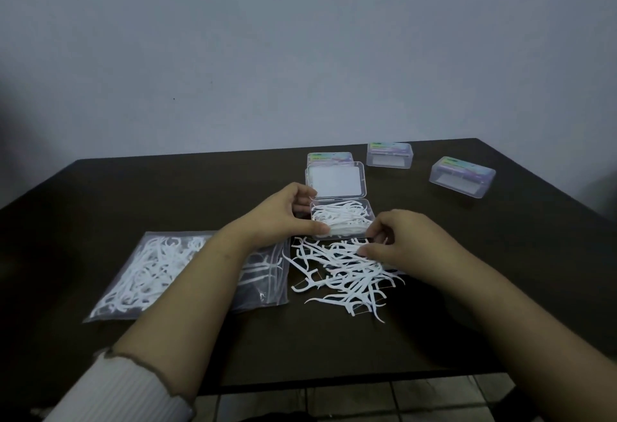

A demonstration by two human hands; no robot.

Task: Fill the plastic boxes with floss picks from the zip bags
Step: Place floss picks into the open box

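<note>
- The right hand [400, 241] is the working grip: its fingers are curled down into the top edge of the loose floss picks [344, 274], thumb and fingertips closing on a few of them. How many it holds cannot be told.
- The left hand [283, 218] clasps the open box [342, 219] at its left side, thumb along the near left corner and fingers round the far side, steadying it on the worktop [467, 254].
- The relation that matters: the open box lies just beyond and slightly left of the right grip, its near wall touching or almost touching the far edge of the pile. The lift from pile to box is therefore short, away from the person.
- The box's long axis runs left to right; the picks already in it lie roughly along that axis. The picks in the pile point every way, many running diagonally toward the person, so a pinched bunch probably needs turning to lie flat.
- The box looks partly filled; its lid [335, 181] stands open behind, hinged at the far side.
- Left of the pile, under the left forearm, lie two zip bags [147, 271], the left one still full of picks.
- Three closed boxes [462, 176] stand farther back and right, well apart from both hands; what they hold is unclear.
</note>
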